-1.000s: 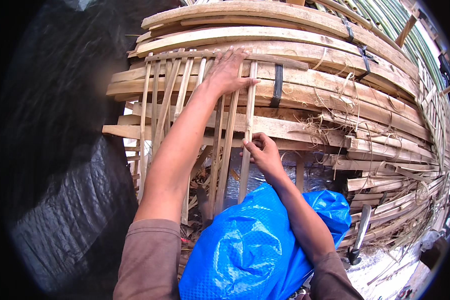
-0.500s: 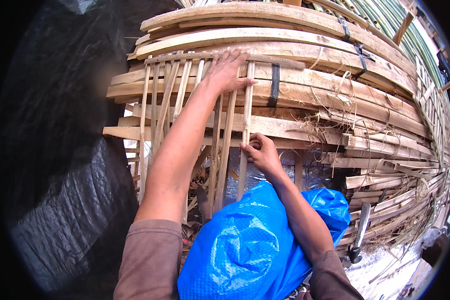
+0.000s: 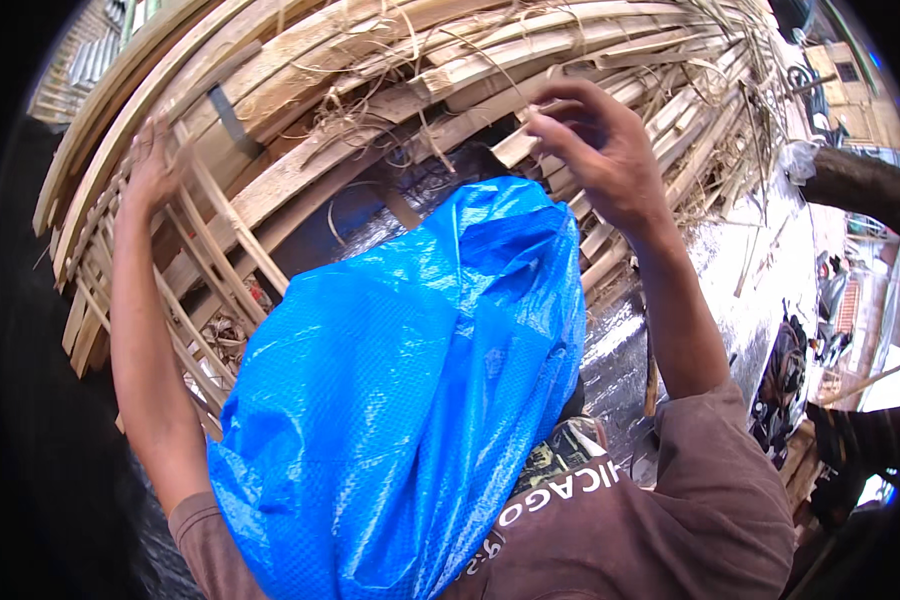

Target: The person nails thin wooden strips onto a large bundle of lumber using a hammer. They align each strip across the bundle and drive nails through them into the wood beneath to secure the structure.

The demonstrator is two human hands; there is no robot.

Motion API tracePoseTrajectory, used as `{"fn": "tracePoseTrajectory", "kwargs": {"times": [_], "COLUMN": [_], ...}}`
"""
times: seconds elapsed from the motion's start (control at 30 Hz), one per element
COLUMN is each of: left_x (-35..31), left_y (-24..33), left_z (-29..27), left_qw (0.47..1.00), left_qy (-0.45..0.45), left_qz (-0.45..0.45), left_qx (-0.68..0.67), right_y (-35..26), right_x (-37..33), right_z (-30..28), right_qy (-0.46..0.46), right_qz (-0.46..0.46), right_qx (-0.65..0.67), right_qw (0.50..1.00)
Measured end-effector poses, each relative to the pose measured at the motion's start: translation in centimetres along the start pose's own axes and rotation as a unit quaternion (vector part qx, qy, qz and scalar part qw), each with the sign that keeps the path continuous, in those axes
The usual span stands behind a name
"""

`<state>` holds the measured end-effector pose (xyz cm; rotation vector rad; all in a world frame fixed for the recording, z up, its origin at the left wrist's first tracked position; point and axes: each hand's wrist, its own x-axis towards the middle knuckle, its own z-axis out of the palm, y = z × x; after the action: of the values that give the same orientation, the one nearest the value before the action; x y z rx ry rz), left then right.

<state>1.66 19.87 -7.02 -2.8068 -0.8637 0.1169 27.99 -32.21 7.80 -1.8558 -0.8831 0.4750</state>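
The blue woven plastic sheet [image 3: 360, 420] lies nearest, with the brown T-shirt [image 3: 670, 520] to its right. Past the sheet's left edge, the left hand [image 3: 154, 175] lies unclenched, fingers extended over the crossbar of a slatted wooden frame [image 3: 232, 222]. Past its upper right, the right hand [image 3: 612, 165] curls; I cannot tell whether it pinches anything. Farther beyond the sheet, rough-sawn planks [image 3: 300, 62] are stacked, wrapped by a black band [image 3: 233, 122].

A pale tan, ladder-like frame of slim wooden strips [image 3: 232, 211] lies aslant over the stacked pale planks [image 3: 280, 105], crosspiece at the upper end, slats fanning downward unevenly spaced, some lower ends hidden behind the crinkled blue plastic sheet [image 3: 350, 390].
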Motion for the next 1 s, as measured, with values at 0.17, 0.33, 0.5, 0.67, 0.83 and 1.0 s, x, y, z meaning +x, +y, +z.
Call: {"fn": "tracePoseTrajectory", "kwargs": {"times": [0.17, 0.33, 0.5, 0.67, 0.83, 1.0], "left_x": [1.4, 1.8, 3.0, 2.5, 1.8, 1.5], "left_y": [2.7, -1.7, -2.2, -0.9, -0.8, 0.1], "left_z": [-0.7, 2.1, 1.8, 0.9, 0.1, -1.0], "left_qw": [0.999, 0.996, 0.997, 0.998, 0.998, 0.993], "left_qy": [-0.010, -0.008, -0.033, -0.048, -0.066, -0.106], "left_qz": [-0.007, 0.012, -0.005, -0.003, -0.001, 0.008], "left_qx": [0.036, 0.087, 0.066, 0.034, 0.005, -0.048], "right_y": [14.4, 18.7, 19.5, 19.2, 18.5, 19.8], "right_x": [-19.2, -35.6, -39.5, -37.3, -33.2, -37.1], "right_z": [-13.2, -10.4, -7.7, -6.3, -4.1, -6.7], "right_qy": [0.180, 0.186, 0.192, 0.137, 0.129, 0.150], "right_qz": [0.308, 0.437, 0.356, 0.242, 0.229, 0.290], "right_qx": [-0.248, -0.311, -0.385, -0.410, -0.422, -0.496], "right_qw": [0.901, 0.824, 0.830, 0.868, 0.867, 0.804]}}
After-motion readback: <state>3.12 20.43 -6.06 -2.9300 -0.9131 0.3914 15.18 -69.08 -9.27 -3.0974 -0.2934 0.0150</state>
